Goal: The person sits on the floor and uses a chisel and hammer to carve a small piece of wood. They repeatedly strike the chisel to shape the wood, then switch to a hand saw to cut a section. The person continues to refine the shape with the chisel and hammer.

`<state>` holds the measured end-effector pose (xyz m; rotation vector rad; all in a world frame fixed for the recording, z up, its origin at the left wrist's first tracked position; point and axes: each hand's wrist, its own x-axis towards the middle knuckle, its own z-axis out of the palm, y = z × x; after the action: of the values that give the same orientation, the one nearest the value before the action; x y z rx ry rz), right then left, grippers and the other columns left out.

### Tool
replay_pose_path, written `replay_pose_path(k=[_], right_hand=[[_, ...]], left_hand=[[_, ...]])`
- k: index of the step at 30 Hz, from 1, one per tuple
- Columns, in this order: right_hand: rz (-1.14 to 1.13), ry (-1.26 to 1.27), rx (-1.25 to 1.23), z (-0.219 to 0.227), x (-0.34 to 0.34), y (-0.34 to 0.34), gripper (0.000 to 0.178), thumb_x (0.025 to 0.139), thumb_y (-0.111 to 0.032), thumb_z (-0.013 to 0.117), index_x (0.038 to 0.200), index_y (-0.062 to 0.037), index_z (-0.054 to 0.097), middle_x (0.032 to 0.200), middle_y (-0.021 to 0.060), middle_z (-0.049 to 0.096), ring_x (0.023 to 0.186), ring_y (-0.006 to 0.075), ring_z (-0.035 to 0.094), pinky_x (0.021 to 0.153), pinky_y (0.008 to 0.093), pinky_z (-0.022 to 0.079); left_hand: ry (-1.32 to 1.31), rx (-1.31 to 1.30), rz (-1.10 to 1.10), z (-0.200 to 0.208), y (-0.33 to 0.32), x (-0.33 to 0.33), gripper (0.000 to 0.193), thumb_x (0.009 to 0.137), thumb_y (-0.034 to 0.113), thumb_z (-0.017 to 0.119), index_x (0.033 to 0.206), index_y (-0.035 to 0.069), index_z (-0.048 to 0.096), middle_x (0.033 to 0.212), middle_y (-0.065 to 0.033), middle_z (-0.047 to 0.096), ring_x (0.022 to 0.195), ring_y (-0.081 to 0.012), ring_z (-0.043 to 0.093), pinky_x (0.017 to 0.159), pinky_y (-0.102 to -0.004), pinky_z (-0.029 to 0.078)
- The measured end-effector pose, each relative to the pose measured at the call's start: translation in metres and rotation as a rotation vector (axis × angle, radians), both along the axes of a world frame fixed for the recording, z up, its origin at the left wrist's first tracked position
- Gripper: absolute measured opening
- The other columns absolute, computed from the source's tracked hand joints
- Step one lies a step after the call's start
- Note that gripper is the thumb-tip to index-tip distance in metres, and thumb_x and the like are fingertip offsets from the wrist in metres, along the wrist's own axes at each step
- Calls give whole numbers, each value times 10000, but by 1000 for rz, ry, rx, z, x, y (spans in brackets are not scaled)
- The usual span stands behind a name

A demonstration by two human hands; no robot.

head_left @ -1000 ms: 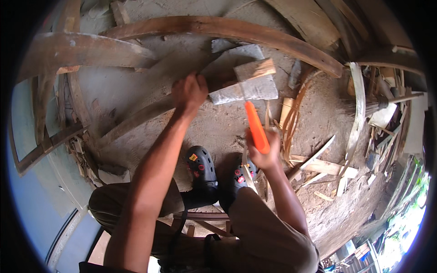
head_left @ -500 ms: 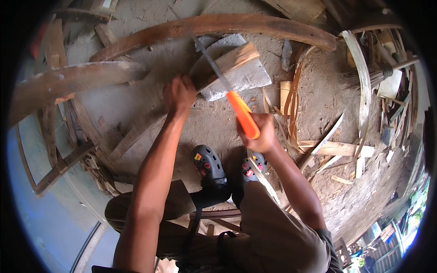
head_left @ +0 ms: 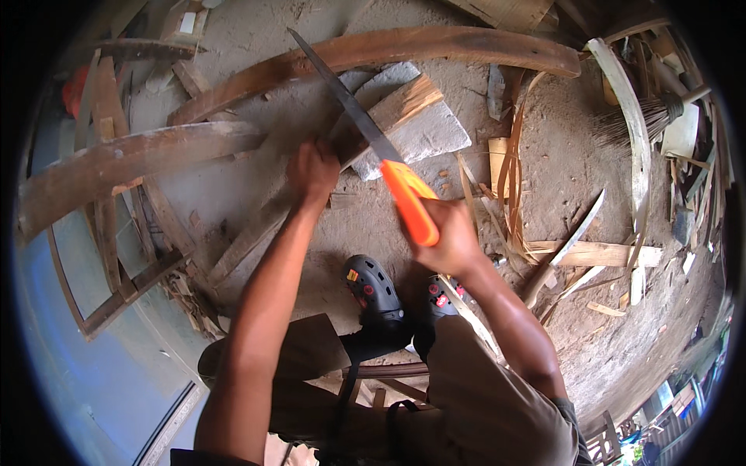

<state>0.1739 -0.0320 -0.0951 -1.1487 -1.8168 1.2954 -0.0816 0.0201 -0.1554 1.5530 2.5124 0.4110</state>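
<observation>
A handsaw (head_left: 359,118) with an orange handle is gripped in my right hand (head_left: 448,236), fingers wrapped round the handle. Its dark blade slants up and left across a wooden plank (head_left: 409,103). My left hand (head_left: 314,167) is closed on the plank just left of the blade. The plank's pale end lies over a grey stone block (head_left: 440,133), and its other end runs down and left toward the floor. Whether the teeth are in a cut is hard to see.
Beyond the saw lies a long curved brown beam (head_left: 443,43); another curved timber (head_left: 140,155) is at left. A knife-like blade with a handle (head_left: 571,237) lies at right among wood strips. A twig broom (head_left: 641,123) is farther right. My dark clogs (head_left: 374,289) are below the block.
The saw has come back a little toward me, and its blade shows more of its flat side. My left hand keeps its place on the plank. The whole view has shifted slightly.
</observation>
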Motion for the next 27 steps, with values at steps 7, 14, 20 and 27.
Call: replay_pose_path(k=[7, 14, 20, 27], right_hand=[[93, -84, 112, 25, 97, -74, 77, 687, 13, 619, 671, -53, 582, 559, 94, 511, 448, 291, 511, 433, 378, 409], [-37, 6, -47, 16, 2, 12, 57, 699, -39, 630, 688, -55, 576, 599, 99, 549, 506, 251, 537, 515, 364, 447], [21, -163, -18, 16, 85, -94, 133, 749, -56, 635, 642, -64, 556, 536, 81, 509, 447, 217, 520, 449, 352, 412], [-41, -117, -136, 18, 11, -1, 196, 821, -55, 585, 646, -36, 499, 526, 36, 447, 438, 179, 422, 447, 324, 353]], left_hand=[[-119, -89, 54, 7, 3, 3, 330, 897, 238, 390, 868, 7, 624, 896, -258, 658, 893, -481, 610, 780, -530, 475], [-16, 41, -34, 18, 0, 8, 334, 902, 237, 433, 872, 0, 667, 766, -277, 662, 748, -492, 641, 749, -558, 513], [-71, 57, -10, 2, -1, 4, 319, 896, 234, 438, 865, 31, 681, 730, -257, 666, 706, -450, 662, 750, -530, 533], [-58, 95, -45, 18, 1, 3, 328, 913, 247, 452, 887, 43, 706, 721, -259, 668, 700, -419, 684, 699, -491, 563]])
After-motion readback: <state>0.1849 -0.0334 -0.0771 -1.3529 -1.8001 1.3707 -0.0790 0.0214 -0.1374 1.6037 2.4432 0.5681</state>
